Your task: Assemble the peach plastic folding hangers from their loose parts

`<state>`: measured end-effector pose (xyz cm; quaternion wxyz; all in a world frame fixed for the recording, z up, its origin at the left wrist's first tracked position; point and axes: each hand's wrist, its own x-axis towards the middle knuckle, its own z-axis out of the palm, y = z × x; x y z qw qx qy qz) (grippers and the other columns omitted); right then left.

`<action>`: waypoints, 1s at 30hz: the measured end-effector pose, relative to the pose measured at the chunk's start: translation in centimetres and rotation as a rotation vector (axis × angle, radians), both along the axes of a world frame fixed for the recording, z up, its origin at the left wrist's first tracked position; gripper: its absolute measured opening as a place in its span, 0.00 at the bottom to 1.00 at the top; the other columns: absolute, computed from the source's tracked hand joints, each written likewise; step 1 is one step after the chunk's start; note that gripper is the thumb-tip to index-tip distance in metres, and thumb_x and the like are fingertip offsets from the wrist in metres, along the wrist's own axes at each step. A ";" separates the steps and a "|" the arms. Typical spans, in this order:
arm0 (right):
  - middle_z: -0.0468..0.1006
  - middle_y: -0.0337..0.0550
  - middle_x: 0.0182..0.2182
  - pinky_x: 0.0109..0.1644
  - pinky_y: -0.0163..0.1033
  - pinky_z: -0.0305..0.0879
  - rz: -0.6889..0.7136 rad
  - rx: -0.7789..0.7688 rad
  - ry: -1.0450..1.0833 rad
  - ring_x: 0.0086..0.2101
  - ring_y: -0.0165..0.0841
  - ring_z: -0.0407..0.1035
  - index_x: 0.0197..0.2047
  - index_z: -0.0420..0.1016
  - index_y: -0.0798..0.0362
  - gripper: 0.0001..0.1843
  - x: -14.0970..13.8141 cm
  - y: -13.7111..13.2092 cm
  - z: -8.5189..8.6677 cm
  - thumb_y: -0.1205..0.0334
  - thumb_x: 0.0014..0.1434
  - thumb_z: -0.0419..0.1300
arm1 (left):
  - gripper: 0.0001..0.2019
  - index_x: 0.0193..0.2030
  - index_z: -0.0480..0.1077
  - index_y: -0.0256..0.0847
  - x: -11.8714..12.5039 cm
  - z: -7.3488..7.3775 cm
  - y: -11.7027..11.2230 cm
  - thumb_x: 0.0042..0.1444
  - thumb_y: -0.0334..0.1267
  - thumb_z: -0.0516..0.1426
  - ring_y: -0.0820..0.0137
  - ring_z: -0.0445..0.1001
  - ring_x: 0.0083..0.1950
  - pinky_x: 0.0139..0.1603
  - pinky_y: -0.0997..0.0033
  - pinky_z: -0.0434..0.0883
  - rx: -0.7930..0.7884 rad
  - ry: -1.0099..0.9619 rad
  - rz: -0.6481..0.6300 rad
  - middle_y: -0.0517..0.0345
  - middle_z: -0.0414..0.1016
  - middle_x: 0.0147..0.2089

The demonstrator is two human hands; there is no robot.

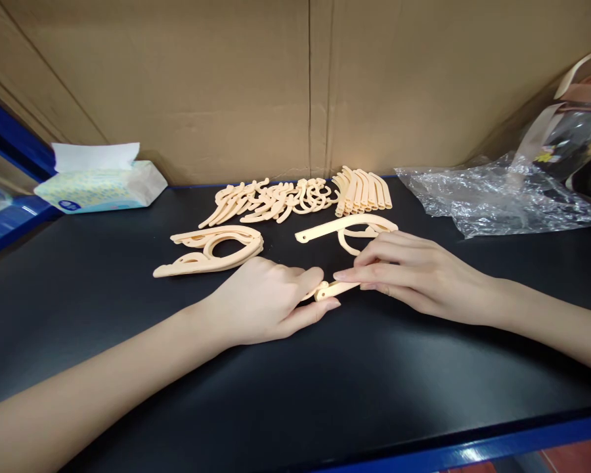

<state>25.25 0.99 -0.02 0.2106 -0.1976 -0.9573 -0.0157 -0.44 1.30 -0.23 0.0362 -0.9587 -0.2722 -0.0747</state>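
Note:
Low over the black table, my left hand [268, 299] pinches the end of a cream plastic hanger part, mostly covered by the fingers. My right hand [414, 272] is closed on a cream hanger arm [335, 290], whose end with a hole meets the part in my left hand. Whether the two are joined I cannot tell. Just beyond my right fingers lie another loose hanger arm [325, 228] and a curved hook piece [347, 243], partly hidden by that hand. Folded hangers [211, 253] lie stacked beyond my left hand.
Toward the back of the black table [295, 407] lie a heap of hooks and small curved parts [276, 199] and a row of hanger arms [362, 190]. A tissue pack [101, 187] sits at left, crumpled clear plastic [497, 194] and a bag [581, 131] at right. Cardboard [201, 85] stands behind.

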 end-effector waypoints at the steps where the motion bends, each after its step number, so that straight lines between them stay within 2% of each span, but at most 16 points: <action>1: 0.77 0.44 0.39 0.45 0.41 0.66 -0.002 -0.005 -0.006 0.39 0.31 0.68 0.59 0.69 0.52 0.19 0.0 0.0 0.0 0.70 0.68 0.51 | 0.20 0.32 0.62 0.40 0.0 0.0 0.0 0.70 0.48 0.41 0.70 0.71 0.21 0.23 0.71 0.52 0.003 -0.003 -0.005 0.61 0.73 0.24; 5: 0.76 0.43 0.38 0.44 0.40 0.66 -0.011 0.012 -0.009 0.37 0.31 0.67 0.65 0.64 0.49 0.24 0.0 -0.1 -0.1 0.71 0.68 0.50 | 0.21 0.35 0.65 0.39 0.0 0.1 -0.1 0.70 0.49 0.41 0.70 0.73 0.21 0.22 0.71 0.52 -0.005 -0.015 0.002 0.60 0.74 0.24; 12: 0.75 0.42 0.37 0.40 0.37 0.66 -0.023 0.072 -0.084 0.36 0.30 0.66 0.59 0.72 0.46 0.24 0.0 -0.2 0.1 0.75 0.66 0.48 | 0.20 0.31 0.63 0.41 0.1 0.2 0.0 0.69 0.49 0.42 0.69 0.71 0.21 0.22 0.72 0.53 -0.039 0.019 0.043 0.61 0.71 0.22; 21: 0.76 0.43 0.39 0.45 0.39 0.68 -0.021 -0.016 -0.069 0.41 0.31 0.68 0.62 0.68 0.44 0.27 0.1 -0.4 0.3 0.75 0.67 0.47 | 0.23 0.32 0.67 0.39 0.1 0.2 -0.1 0.70 0.50 0.40 0.70 0.73 0.22 0.23 0.72 0.54 -0.031 -0.013 0.019 0.60 0.73 0.24; 26: 0.76 0.43 0.39 0.44 0.39 0.69 -0.025 0.018 -0.081 0.40 0.32 0.69 0.64 0.66 0.47 0.27 0.0 -0.5 0.0 0.76 0.65 0.48 | 0.24 0.34 0.70 0.39 0.1 0.1 0.0 0.69 0.50 0.41 0.69 0.74 0.23 0.24 0.72 0.56 -0.058 -0.002 0.048 0.59 0.75 0.25; 30: 0.77 0.44 0.39 0.44 0.39 0.69 -0.035 0.032 -0.103 0.40 0.32 0.71 0.63 0.66 0.50 0.24 -0.1 -0.6 0.0 0.74 0.67 0.47 | 0.24 0.35 0.70 0.39 0.2 0.1 0.0 0.69 0.50 0.41 0.68 0.76 0.24 0.24 0.72 0.57 -0.055 0.000 0.051 0.58 0.76 0.26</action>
